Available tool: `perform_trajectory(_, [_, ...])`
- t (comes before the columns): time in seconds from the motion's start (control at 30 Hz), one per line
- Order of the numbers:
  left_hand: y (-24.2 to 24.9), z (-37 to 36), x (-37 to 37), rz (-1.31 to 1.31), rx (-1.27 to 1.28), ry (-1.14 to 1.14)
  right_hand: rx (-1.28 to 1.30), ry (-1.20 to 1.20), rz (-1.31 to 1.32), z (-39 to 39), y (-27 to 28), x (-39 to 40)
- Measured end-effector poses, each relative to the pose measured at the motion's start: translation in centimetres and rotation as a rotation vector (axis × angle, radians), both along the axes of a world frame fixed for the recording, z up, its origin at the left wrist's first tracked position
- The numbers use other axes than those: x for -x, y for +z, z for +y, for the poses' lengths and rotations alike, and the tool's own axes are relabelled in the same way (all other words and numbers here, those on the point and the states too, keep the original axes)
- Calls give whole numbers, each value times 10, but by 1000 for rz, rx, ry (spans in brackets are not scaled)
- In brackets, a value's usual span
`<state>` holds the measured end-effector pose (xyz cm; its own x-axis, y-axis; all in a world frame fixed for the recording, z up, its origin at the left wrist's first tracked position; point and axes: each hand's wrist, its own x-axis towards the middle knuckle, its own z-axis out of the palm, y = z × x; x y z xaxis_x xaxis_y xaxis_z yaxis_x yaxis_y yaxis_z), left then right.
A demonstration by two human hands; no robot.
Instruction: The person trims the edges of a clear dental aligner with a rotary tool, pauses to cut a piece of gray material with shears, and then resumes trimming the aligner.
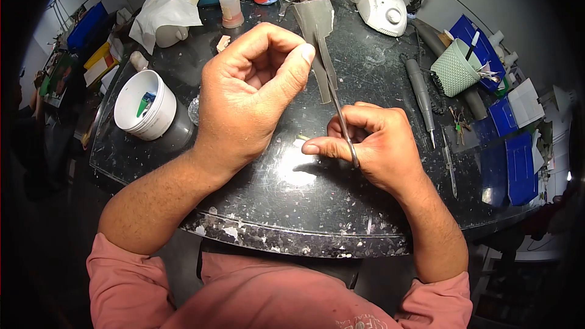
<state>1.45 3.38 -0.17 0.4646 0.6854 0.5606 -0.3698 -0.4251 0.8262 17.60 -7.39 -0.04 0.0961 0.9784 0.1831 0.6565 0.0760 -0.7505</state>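
A grey sheet that looks like sandpaper is raised above the dark worktop. My left hand pinches its left edge between thumb and fingers. From below, a pair of metal scissors reaches up into the sheet, with the blades along a narrow strip on its right side. My right hand is closed on the scissors, with the thumb near the handle loops. Part of the handle is hidden by the fingers.
A white tub with small items stands left. To the right lie a grey handpiece, a slim knife-like tool and keys, near a pale green basket. A white machine and a dropper bottle stand behind.
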Motion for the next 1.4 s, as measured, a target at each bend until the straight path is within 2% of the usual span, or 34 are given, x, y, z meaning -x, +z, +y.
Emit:
perform_trajectory(0.2, [4,0,1,22,33,-15,96,20,14,-3,12,-2])
perform_trajectory(0.27, [5,2,2,41,51,-16,45,190,64,-4,17,-6])
perform_trajectory(0.3, [5,6,3,1,119,-50,142,270,58,-4,18,-13])
perform_trajectory(0.37, [8,14,4,-50,223,-58,376,421,209,-6,24,-28])
perform_trajectory(0.43, [11,22,7,-8,232,-83,516,513,317,-9,32,-39])
perform_trajectory(0.5, [13,29,10,16,166,-140,581,501,412,-9,33,-49])
perform_trajectory(0.57, [13,29,12,37,104,-205,560,471,461,-10,35,-49])
perform_trajectory(0.67, [15,30,15,157,53,-280,475,437,333,-8,34,-45])
perform_trajectory(0.77, [10,30,14,98,53,-355,459,428,288,-9,34,-43])
perform_trajectory(1.03, [13,30,14,84,83,-411,406,416,218,-9,34,-42])
perform_trajectory(1.1, [17,30,17,209,94,-392,403,423,194,-9,34,-42])
perform_trajectory(1.4, [17,29,17,181,142,-400,353,416,169,-9,32,-38])
